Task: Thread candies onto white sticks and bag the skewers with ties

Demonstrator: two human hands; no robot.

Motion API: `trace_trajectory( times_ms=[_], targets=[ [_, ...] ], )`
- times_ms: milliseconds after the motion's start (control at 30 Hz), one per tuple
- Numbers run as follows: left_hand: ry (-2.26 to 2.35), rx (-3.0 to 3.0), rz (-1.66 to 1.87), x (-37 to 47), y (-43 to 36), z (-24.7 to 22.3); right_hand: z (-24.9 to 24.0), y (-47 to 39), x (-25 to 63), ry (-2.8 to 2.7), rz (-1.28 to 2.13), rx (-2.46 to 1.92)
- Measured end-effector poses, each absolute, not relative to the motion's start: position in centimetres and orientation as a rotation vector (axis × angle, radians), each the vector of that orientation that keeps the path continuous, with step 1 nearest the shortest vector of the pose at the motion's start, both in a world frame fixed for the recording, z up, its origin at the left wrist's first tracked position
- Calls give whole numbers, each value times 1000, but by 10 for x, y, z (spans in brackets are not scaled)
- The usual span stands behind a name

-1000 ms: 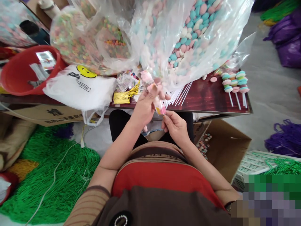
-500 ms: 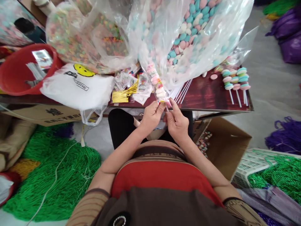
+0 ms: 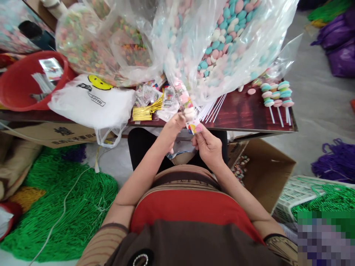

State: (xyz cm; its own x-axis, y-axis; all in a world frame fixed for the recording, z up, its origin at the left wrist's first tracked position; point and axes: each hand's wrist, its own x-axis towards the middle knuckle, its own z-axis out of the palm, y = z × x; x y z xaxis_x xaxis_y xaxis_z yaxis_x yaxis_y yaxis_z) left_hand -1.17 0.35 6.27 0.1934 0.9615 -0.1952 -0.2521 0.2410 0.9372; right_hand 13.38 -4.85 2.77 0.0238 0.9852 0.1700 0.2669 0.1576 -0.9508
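A candy skewer in a clear, printed wrapper [image 3: 189, 111] slants over the front table edge, its colourful lower end toward me. My right hand [image 3: 208, 145] pinches that lower end between thumb and fingers; any stick there is hidden. Against the skewer's left side is my left hand [image 3: 172, 130], its fingertips blurred, so I cannot make out whether it grips. Just right of the skewer lie white sticks [image 3: 212, 111]. To its left are yellow twist ties [image 3: 142, 113] and small printed packets [image 3: 169, 99].
Big clear bags of pastel candies [image 3: 230, 33] and gummy candies [image 3: 83, 40] line the back. Finished-looking candy skewers [image 3: 277, 94] lie at the table's right end. A red basin [image 3: 16, 87] and a white plastic bag [image 3: 111, 99] sit left. An open carton [image 3: 271, 170] stands below right.
My left hand has shifted slightly left and up from the wrapper's lower end, turning as it goes. More of the printed end now shows above my right hand, which stays pinched there.
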Motion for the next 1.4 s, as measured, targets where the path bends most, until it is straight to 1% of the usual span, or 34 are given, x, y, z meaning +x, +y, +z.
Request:
trace_trajectory(
  times_ms=[200,433,600,667,733,800,867,933,1000,1100,1167,1200,1333,1400],
  targets=[
    [839,726,1098,-3,9,70,24,-52,127,-1453,897,-1305],
    [860,755,1023,5,-4,57,30,-53,122,-1427,960,-1331],
    [802,770,1007,-7,-6,57,45,-38,152,-1565,1096,-1240],
    [689,755,955,-9,-12,60,52,-29,165,-1421,1098,-1201],
    [524,716,787,-6,-21,62,60,-22,171,-1277,1240,-1085],
    [363,659,589,0,-31,63,65,-18,169,-1238,1485,-932],
    [293,643,490,5,-35,61,67,-17,160,-1238,1618,-857],
    [365,735,530,5,-32,57,64,-16,147,-1210,1560,-898],
    [611,950,669,2,-24,51,56,-13,132,-1132,1406,-986],
    [1097,1297,915,-7,-12,43,46,-6,116,-980,1208,-1057],
    [1213,1362,988,-12,-8,40,47,0,113,-956,1194,-1061],
    [1151,1327,979,-15,-8,39,49,2,115,-982,1247,-1048],
    [611,981,782,-26,-11,40,63,9,125,-1140,1588,-916],
    [589,908,794,-29,-11,42,63,13,121,-1131,1555,-923]
  ],
)
